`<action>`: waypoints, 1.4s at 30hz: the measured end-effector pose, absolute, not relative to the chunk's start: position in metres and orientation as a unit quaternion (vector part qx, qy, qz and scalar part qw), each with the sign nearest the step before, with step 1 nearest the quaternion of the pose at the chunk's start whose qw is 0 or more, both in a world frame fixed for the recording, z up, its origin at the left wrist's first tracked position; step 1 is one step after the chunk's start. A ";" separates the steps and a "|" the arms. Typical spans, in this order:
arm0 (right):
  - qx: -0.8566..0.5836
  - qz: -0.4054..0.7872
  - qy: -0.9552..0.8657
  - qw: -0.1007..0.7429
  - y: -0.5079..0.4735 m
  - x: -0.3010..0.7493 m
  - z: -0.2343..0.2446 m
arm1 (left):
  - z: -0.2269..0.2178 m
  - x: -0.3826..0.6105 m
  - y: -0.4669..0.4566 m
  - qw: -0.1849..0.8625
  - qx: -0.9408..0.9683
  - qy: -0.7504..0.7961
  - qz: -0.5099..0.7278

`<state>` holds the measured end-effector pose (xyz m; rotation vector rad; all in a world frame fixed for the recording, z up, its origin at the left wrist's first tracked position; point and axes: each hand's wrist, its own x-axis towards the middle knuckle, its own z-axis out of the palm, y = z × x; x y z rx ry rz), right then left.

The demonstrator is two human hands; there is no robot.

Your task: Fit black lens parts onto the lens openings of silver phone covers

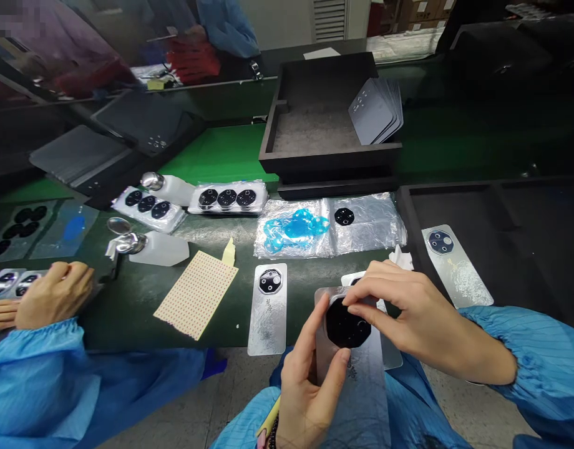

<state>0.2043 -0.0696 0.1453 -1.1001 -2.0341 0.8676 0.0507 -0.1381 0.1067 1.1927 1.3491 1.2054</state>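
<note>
Panel [367, 393] with a black disc [347, 329] on its upper part is seen, in the head view, held at the near edge of the table [128, 321], seemingly over the lap. Its left side is gripped by the left hand [310, 386], the thumb laid on its face just below the disc. Thumb and forefinger of the right hand [408, 305] are brought almost together at the disc's upper edge; whether anything is pinched cannot be told. Through uneven pull or pressure there, the disc could be bent or set crooked. By bare fingertips the shiny face could be smudged. Should the left grip slacken, the panel could be dropped, or the second panel [393, 354], partly hidden behind it, scratched.
</note>
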 end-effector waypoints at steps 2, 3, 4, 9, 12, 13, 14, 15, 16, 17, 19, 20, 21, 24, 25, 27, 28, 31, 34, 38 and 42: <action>-0.413 0.343 -0.779 0.325 -0.068 0.207 0.146 | 0.107 0.051 -0.138 0.469 0.484 0.549 0.494; -0.414 0.359 -0.772 0.323 -0.068 0.209 0.147 | 0.107 0.051 -0.138 0.468 0.482 0.551 0.494; -0.419 0.378 -0.761 0.320 -0.067 0.210 0.148 | 0.107 0.051 -0.138 0.468 0.480 0.554 0.493; -0.434 0.388 -0.741 0.333 -0.066 0.210 0.146 | 0.106 0.051 -0.137 0.470 0.483 0.556 0.487; -0.427 0.343 -0.763 0.344 -0.066 0.206 0.144 | 0.105 0.051 -0.137 0.466 0.490 0.552 0.488; -0.424 0.334 -0.768 0.345 -0.066 0.205 0.143 | 0.105 0.051 -0.137 0.466 0.490 0.551 0.489; -0.421 0.326 -0.773 0.345 -0.066 0.204 0.143 | 0.105 0.051 -0.138 0.465 0.491 0.551 0.489; -0.419 0.321 -0.776 0.346 -0.066 0.204 0.143 | 0.105 0.051 -0.138 0.464 0.492 0.552 0.488; -0.418 0.319 -0.777 0.347 -0.066 0.204 0.143 | 0.105 0.051 -0.138 0.463 0.493 0.553 0.487; -0.417 0.319 -0.776 0.348 -0.066 0.204 0.143 | 0.105 0.051 -0.138 0.462 0.494 0.554 0.485; -0.416 0.320 -0.775 0.352 -0.067 0.204 0.143 | 0.106 0.051 -0.138 0.461 0.495 0.557 0.482; -0.416 0.321 -0.774 0.354 -0.067 0.204 0.143 | 0.105 0.051 -0.138 0.460 0.495 0.558 0.481; -0.417 0.321 -0.773 0.355 -0.068 0.205 0.143 | 0.105 0.051 -0.138 0.461 0.495 0.558 0.481; -0.417 0.320 -0.772 0.357 -0.068 0.205 0.142 | 0.104 0.052 -0.138 0.462 0.494 0.558 0.481; -0.417 0.321 -0.771 0.358 -0.068 0.205 0.141 | 0.104 0.052 -0.138 0.463 0.493 0.558 0.481; -0.415 0.322 -0.771 0.360 -0.068 0.205 0.140 | 0.103 0.053 -0.138 0.464 0.489 0.558 0.484; -0.414 0.321 -0.771 0.363 -0.068 0.205 0.140 | 0.103 0.054 -0.139 0.464 0.487 0.557 0.487; -0.410 0.320 -0.770 0.370 -0.069 0.205 0.139 | 0.103 0.055 -0.139 0.463 0.484 0.554 0.494; -0.409 0.327 -0.762 0.381 -0.071 0.205 0.139 | 0.104 0.055 -0.138 0.461 0.486 0.554 0.494; -0.417 0.350 -0.743 0.389 -0.071 0.205 0.139 | 0.103 0.054 -0.138 0.461 0.481 0.552 0.502; -0.432 0.371 -0.734 0.371 -0.071 0.205 0.140 | 0.102 0.052 -0.140 0.464 0.468 0.568 0.493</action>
